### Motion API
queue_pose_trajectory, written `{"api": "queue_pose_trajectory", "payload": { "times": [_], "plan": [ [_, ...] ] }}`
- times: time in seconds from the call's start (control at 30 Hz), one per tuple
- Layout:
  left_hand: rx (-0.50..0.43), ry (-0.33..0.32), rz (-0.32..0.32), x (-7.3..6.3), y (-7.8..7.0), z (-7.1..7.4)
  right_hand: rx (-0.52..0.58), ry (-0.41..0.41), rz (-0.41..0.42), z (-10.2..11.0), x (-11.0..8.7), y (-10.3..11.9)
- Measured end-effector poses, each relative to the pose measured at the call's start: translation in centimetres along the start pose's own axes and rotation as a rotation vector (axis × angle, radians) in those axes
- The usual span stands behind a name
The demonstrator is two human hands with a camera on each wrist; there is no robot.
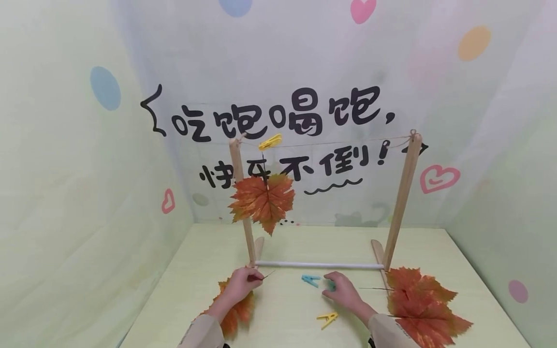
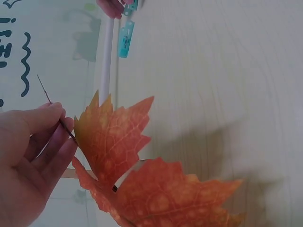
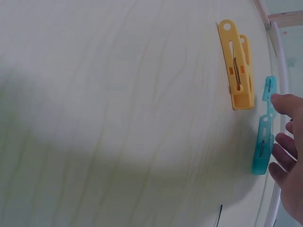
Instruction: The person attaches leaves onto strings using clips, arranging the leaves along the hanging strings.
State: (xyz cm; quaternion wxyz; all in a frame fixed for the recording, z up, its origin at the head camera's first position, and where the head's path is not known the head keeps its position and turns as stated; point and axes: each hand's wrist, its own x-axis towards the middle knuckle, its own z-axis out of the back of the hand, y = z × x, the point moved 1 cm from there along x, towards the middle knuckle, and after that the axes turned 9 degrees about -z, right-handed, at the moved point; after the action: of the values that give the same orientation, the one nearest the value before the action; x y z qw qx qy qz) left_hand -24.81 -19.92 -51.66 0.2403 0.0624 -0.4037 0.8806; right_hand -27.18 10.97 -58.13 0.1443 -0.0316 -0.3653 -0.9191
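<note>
My left hand [image 1: 243, 285] pinches the thin dark stem of an orange-red artificial maple leaf [image 2: 161, 194] between thumb and fingers. The leaf hangs below that hand, partly hidden by the forearm in the head view. Over the table, my right hand [image 1: 344, 291] has its thumb and fingers apart, right beside a blue clothespin [image 3: 262, 146]. A second blue clothespin [image 1: 311, 280] lies to its left, and a yellow clothespin [image 1: 327, 319] lies nearer the front. On the string above, another yellow clothespin [image 1: 271, 141] clips up a maple leaf [image 1: 263, 200] by its stem.
A wooden frame with a left post [image 1: 241, 203], a right post [image 1: 402, 203] and a white crossbar [image 1: 319, 265] stands at the back, its string [image 1: 330, 143] tied between the post tops. More maple leaves [image 1: 419, 304] lie at the right, stems pointing left.
</note>
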Motion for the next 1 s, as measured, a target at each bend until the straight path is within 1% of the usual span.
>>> {"api": "queue_pose_trajectory", "payload": {
  "times": [0.23, 0.4, 0.47, 0.67, 0.77, 0.9, 1.0],
  "plan": [
    [-0.044, -0.005, 0.017, 0.0, -0.3, -0.1, -0.047, 0.004, -0.034, -0.2, -0.1, -0.7],
    [-0.047, -0.016, 0.039, 0.2, -0.1, -0.1, -0.05, -0.012, -0.058, -0.5, 0.1, -1.0],
    [-0.048, -0.015, 0.043, 0.2, 0.0, -0.2, -0.035, -0.012, -0.063, -0.4, 0.1, -1.0],
    [-0.059, -0.01, 0.043, 0.2, -0.2, 0.1, -0.018, 0.017, -0.064, -0.3, 0.1, -0.9],
    [-0.068, -0.003, 0.05, 0.4, -0.4, 0.3, -0.027, 0.033, -0.061, -0.1, 0.2, -0.9],
    [-0.11, -0.022, 0.033, 0.8, -0.6, 0.5, -0.037, 0.038, -0.068, 0.1, 0.2, -0.9],
    [-0.136, -0.041, -0.008, 1.1, -0.9, 0.4, -0.045, 0.04, -0.069, 0.1, 0.2, -1.0]
  ]
}}
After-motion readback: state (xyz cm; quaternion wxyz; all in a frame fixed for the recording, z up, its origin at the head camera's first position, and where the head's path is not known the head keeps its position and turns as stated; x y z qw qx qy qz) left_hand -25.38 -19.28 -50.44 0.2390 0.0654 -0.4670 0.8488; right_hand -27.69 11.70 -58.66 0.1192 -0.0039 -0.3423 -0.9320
